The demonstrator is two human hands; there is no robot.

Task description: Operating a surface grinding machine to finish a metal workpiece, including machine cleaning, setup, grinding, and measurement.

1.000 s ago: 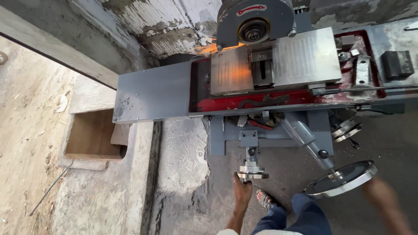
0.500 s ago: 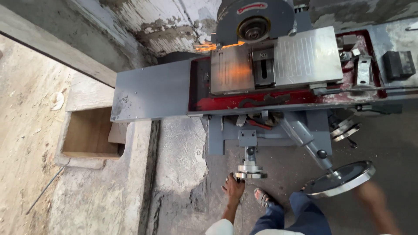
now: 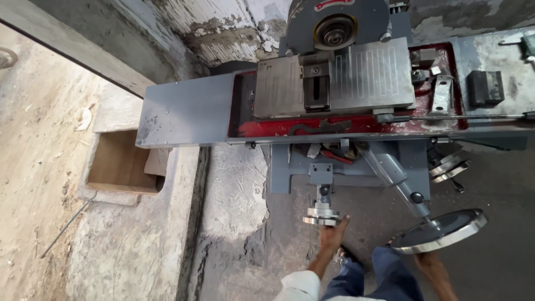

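Left hand: the left hand (image 3: 332,234) reaches up to the small handwheel (image 3: 321,216); its fingers (image 3: 341,223) curl onto the wheel's right rim and appear to grip it, the thumb side being hidden behind the wheel.
Right hand: the right hand (image 3: 428,261) sits just under the near rim of the large handwheel (image 3: 438,231). Whether its fingers are closed on the rim or only resting against it I cannot tell; the wheel covers them.
Small handwheel: a bright metal disc on a short shaft, directly above the left fingertips, below the front of the grinding machine (image 3: 356,111).
Large handwheel: a wide, dark-faced disc with a polished edge on a slanted arm, up and away from the right fingers.
How they handle: both wheels look like solid metal, stiff and heavy, fixed on shafts, so they should turn rather than lift. The polished rims look smooth and probably slippery, so the rim edge seems the best place to hold.
Beyond the fingers: the ribbed steel table (image 3: 334,83) lies far above both hands, under the round wheel guard (image 3: 337,25).
Left of the left hand: a square pit (image 3: 120,164) in the concrete floor (image 3: 139,245), well apart.
Hard to make out: the right hand is partly cut off by the bottom of the view, the foot between the hands is mostly covered by the blue trousers (image 3: 368,278), and the parts under the table are in shadow.
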